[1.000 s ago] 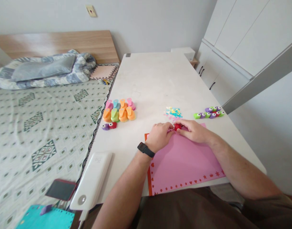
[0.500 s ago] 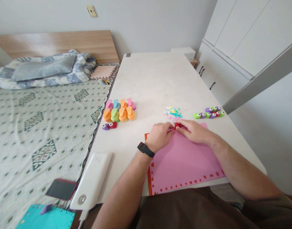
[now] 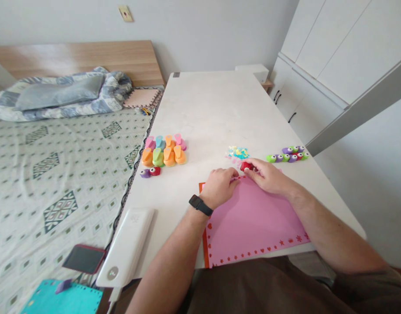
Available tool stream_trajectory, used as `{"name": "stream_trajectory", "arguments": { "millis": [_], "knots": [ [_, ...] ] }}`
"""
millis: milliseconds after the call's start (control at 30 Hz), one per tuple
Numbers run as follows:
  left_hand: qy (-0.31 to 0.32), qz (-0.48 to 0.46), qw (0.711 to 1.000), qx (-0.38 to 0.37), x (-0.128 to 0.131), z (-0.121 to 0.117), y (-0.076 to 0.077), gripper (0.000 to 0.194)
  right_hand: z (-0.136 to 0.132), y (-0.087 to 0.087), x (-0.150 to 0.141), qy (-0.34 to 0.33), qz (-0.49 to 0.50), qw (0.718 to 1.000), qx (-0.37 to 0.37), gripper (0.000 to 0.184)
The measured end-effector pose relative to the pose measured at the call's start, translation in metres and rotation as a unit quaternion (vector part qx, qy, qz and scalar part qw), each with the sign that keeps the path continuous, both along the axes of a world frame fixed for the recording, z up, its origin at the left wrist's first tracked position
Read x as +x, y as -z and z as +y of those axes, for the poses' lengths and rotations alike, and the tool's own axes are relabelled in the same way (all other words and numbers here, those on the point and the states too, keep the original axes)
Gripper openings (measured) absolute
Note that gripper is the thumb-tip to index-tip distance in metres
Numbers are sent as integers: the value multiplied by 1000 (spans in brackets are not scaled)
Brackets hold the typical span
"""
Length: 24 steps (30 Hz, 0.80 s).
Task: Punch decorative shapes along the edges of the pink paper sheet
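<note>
A pink foam sheet (image 3: pixel 255 218) with small shapes punched along its edges lies at the table's near side, over an orange-red sheet (image 3: pixel 205 248) that shows at its left and through the holes. My left hand (image 3: pixel 218 185), below a black wristband, pinches the pink sheet's far edge. Between the thumb and fingers of my right hand (image 3: pixel 269 176) is a small red craft punch (image 3: pixel 246 166), held just past that edge and apart from it. A scatter of blue, yellow and pink punched bits (image 3: pixel 238 152) lies right beyond the punch.
Larger coloured punches (image 3: pixel 164 151) stand in rows at the left, with two small punches (image 3: pixel 150 172) in front. More small punches (image 3: pixel 288 154) sit at the right. A white elongated device (image 3: pixel 126 246) lies at the table's left edge, beside the bed (image 3: pixel 56 165).
My right hand has drawn the red punch off the sheet's far edge, moving slightly away and right. The left hand has stayed on the sheet.
</note>
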State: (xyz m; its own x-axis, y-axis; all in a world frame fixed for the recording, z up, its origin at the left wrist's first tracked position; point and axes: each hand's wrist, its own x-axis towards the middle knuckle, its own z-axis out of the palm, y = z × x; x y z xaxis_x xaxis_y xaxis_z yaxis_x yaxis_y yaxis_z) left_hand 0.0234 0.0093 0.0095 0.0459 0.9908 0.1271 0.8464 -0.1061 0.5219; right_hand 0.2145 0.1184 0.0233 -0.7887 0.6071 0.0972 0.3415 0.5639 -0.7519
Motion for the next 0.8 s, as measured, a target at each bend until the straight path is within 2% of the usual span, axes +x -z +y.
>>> {"name": "stream_trajectory", "arguments": {
  "millis": [267,367,600,800],
  "knots": [
    [1,6,1000,1,0,0,0,17,3,1,1,35,20,998,-57,38],
    [0,13,1000,-3,0,0,1,20,4,4,2,46,51,992,-104,43],
    [-2,-12,1000,10,2,0,1,23,4,8,0,69,117,966,-218,49],
    [-5,-14,1000,6,3,0,0,22,6,9,-2,86,179,923,-330,50]
  ]
}}
